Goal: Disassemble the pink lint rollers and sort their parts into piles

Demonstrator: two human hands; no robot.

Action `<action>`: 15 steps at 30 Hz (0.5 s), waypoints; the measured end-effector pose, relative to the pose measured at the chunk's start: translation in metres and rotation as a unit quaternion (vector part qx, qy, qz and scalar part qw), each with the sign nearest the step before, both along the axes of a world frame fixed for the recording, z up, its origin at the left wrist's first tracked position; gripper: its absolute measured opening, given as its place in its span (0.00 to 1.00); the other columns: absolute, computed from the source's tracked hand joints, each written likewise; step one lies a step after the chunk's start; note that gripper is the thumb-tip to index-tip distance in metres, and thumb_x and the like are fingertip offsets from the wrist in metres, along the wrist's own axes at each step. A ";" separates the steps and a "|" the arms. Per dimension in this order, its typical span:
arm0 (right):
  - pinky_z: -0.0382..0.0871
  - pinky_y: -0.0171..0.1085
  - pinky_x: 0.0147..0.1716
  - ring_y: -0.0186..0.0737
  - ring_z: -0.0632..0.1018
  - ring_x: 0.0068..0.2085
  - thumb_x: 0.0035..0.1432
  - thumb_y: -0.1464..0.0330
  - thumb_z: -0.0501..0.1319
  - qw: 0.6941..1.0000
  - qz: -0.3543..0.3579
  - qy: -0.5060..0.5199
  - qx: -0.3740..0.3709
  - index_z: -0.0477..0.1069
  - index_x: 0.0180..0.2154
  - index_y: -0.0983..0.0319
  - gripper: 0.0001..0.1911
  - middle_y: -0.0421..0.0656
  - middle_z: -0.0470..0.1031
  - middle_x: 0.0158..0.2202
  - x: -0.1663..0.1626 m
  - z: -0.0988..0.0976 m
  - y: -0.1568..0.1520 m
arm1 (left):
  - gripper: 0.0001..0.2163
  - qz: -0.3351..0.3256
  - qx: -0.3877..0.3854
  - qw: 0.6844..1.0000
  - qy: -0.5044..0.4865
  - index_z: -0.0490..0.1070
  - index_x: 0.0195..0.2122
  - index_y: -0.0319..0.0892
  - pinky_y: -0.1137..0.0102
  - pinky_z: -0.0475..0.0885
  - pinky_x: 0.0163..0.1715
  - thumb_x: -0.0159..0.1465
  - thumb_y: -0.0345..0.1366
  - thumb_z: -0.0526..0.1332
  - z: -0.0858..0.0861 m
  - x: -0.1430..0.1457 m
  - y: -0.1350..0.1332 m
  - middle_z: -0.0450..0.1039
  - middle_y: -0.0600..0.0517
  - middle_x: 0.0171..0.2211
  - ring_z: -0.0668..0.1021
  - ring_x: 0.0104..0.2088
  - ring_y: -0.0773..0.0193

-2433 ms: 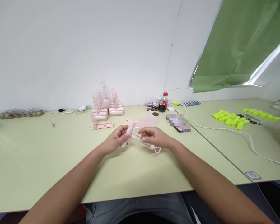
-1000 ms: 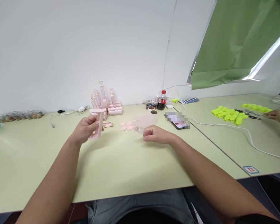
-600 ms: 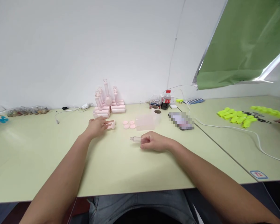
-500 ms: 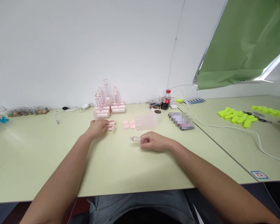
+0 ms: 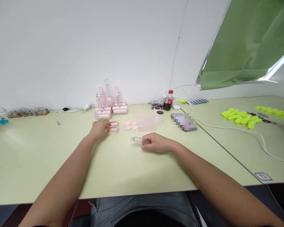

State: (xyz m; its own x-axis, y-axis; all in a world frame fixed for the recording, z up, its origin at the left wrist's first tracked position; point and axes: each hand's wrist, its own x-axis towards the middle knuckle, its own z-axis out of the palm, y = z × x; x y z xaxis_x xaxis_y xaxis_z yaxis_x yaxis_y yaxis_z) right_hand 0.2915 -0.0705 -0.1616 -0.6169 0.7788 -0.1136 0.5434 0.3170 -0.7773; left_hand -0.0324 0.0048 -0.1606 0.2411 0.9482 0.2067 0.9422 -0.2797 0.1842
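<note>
Pale pink and trough-shaped, two long plastic holders [image 5: 113,129] lie side by side on the pale green table [image 5: 113,170], their right-hand ends showing past the fingers of the left hand [image 5: 100,128]. That hand is laid over them, back upward and touching; whether it grips either one I cannot tell, since its own back hides the fingers' underside. The right hand [image 5: 153,142] has thumb and fingers wrapped round a slim, clear plastic tube [image 5: 137,140], which points left with its narrower end free; whether it touches the table is unclear. Just beyond the tube, four round pink discs [image 5: 134,127] lie in two rows of two, between the holders and a translucent pink plastic box [image 5: 147,124]. Behind the left hand, heart-looped clear tubes [image 5: 108,90] stand upright amid stacked pink boxes [image 5: 120,110] near the white wall [image 5: 85,47]. Farther right are two brown-cored rolls [image 5: 160,118], a red-capped bottle of dark drink [image 5: 168,101], a phone [image 5: 184,122] blurred into squares and, well apart, a cluster of neon yellow pieces [image 5: 239,117]
</note>
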 end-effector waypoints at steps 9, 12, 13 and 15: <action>0.55 0.32 0.24 0.31 0.64 0.26 0.54 0.59 0.62 1.000 -0.004 -0.012 0.013 0.67 0.29 0.61 0.12 0.35 0.63 0.25 0.001 0.000 0.000 | 0.14 0.010 0.012 1.000 -0.007 0.73 0.43 0.44 0.54 0.59 0.54 0.58 0.32 0.53 0.001 0.004 -0.003 0.73 0.46 0.54 0.71 0.56 0.49; 0.55 0.32 0.24 0.32 0.64 0.26 0.54 0.59 0.62 1.000 -0.006 -0.015 0.014 0.67 0.29 0.61 0.12 0.35 0.63 0.25 0.000 0.000 0.000 | 0.17 0.008 0.014 1.000 -0.004 0.72 0.46 0.44 0.54 0.57 0.57 0.56 0.31 0.52 0.003 0.006 -0.005 0.71 0.46 0.56 0.69 0.58 0.49; 0.55 0.32 0.24 0.31 0.64 0.26 0.54 0.59 0.62 1.000 -0.006 -0.016 0.014 0.67 0.29 0.61 0.12 0.35 0.63 0.25 0.000 0.000 0.000 | 0.19 0.004 0.014 1.000 -0.004 0.72 0.48 0.44 0.54 0.57 0.58 0.56 0.30 0.52 0.003 0.007 -0.005 0.71 0.46 0.57 0.69 0.59 0.49; 0.55 0.32 0.24 0.32 0.64 0.26 0.55 0.59 0.62 1.000 -0.006 -0.016 0.013 0.67 0.29 0.61 0.12 0.35 0.64 0.25 0.000 0.000 0.000 | 0.23 -0.008 0.012 1.000 -0.005 0.69 0.53 0.44 0.53 0.57 0.58 0.55 0.31 0.53 0.003 0.009 -0.007 0.70 0.46 0.58 0.68 0.59 0.48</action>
